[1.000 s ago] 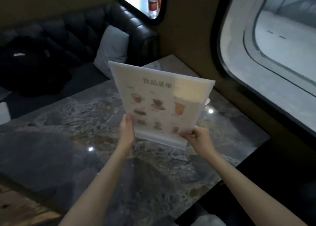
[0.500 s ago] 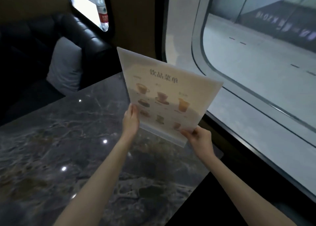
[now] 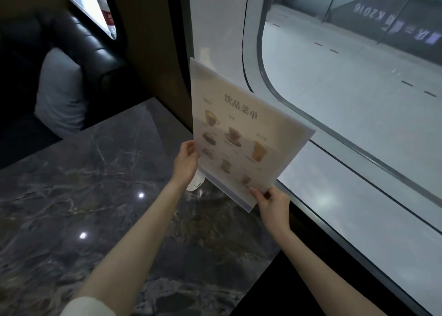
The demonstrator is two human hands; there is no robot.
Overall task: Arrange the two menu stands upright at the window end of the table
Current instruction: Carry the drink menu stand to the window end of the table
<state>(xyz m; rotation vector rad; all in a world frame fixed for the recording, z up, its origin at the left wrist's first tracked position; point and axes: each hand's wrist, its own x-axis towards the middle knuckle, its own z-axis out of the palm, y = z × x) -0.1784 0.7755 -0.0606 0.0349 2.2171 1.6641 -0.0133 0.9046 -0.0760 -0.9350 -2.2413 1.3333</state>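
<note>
I hold one clear acrylic menu stand [image 3: 241, 133] with a drinks menu of cups printed on it. It is nearly upright, tilted a little, just above the window end of the dark marble table [image 3: 83, 196]. My left hand [image 3: 186, 162] grips its left edge. My right hand [image 3: 270, 202] grips its lower right corner by the base strip. A small white object [image 3: 195, 184] peeks out on the table behind the stand's lower left; I cannot tell what it is. A second menu stand is not in view.
A large rounded window [image 3: 346, 100] runs along the right of the table. A black leather sofa [image 3: 79, 35] with a grey cushion [image 3: 59, 90] sits beyond the table's far side. A bottle with a red label [image 3: 106, 16] stands in a smaller window at the upper left.
Both hands have carried the menu stand to the right, toward the window. The view has swung the same way, and the stand now sits over the table's window end.
</note>
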